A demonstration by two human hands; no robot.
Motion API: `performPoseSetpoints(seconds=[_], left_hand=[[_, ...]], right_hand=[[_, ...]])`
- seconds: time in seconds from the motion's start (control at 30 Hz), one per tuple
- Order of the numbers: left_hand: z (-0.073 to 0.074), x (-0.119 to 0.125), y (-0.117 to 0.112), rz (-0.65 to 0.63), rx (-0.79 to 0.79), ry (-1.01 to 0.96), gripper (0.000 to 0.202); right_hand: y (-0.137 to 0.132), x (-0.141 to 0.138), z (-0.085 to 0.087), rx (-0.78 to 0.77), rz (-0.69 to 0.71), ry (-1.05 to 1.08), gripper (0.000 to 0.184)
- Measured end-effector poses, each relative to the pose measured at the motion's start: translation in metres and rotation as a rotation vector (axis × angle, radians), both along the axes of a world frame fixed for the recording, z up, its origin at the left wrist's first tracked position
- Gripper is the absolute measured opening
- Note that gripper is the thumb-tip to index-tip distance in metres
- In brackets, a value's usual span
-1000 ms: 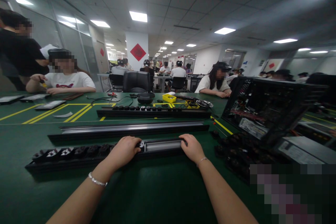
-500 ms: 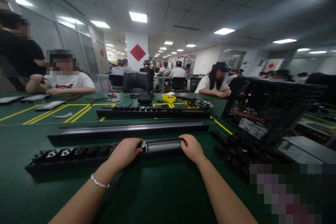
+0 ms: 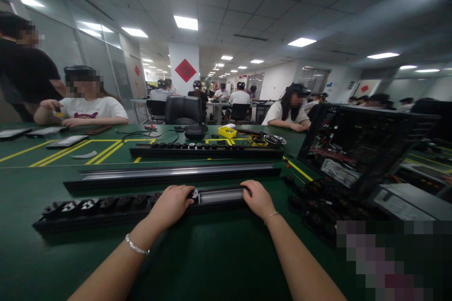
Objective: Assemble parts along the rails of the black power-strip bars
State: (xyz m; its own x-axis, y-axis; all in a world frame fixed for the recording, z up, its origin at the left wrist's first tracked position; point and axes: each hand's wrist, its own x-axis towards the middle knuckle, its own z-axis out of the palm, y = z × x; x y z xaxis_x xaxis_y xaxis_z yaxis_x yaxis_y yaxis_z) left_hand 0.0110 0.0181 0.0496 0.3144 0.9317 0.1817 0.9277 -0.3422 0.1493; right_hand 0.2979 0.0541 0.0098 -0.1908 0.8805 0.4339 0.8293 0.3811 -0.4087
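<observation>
The nearest black rail [image 3: 219, 197] lies slightly slanted across the green table, a row of black and white socket modules [image 3: 108, 202] set in its left part. My left hand [image 3: 173, 204] is closed over the row's right end, gripping a module [image 3: 195, 194] whose pale edge shows beyond the fingertips. Much of that module is hidden by the hand. Around the rail's right end curls my right hand [image 3: 257, 200], fingers over the far edge and thumb at the near side. Between the hands, the rail's grey channel is bare.
Behind lie a second black rail [image 3: 169, 175] and a third rail [image 3: 208, 152] with a row of modules. A dark pile of modules [image 3: 318, 202] and an open computer case [image 3: 353, 146] stand to the right. A yellow box [image 3: 227, 132] sits farther back. Other people sit across the table.
My left hand has slid slightly right along the rail, and the module at its fingertips has shifted right with it. The right hand stays at the rail's end.
</observation>
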Motion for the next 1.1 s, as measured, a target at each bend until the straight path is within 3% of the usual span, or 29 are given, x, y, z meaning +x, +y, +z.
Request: performPoseSetpoints(seconds=[0.3,0.57,0.77,1.1], left_hand=[[0.003,0.002,-0.005,0.056,0.011,0.062,0.037],[-0.006,0.006,-0.004,0.014,0.057,0.090,0.038],[-0.005,0.006,-0.005,0.016,0.052,0.095,0.039],[-0.011,0.030,-0.021,0.114,0.127,0.176,0.047]], right_hand=[[-0.001,0.000,0.002,-0.008,0.001,0.009,0.028],[0.000,0.000,-0.001,0.013,0.009,0.004,0.027],[0.001,0.000,-0.001,0.004,0.000,0.004,0.027],[0.000,0.000,0.001,-0.011,0.006,0.012,0.028]])
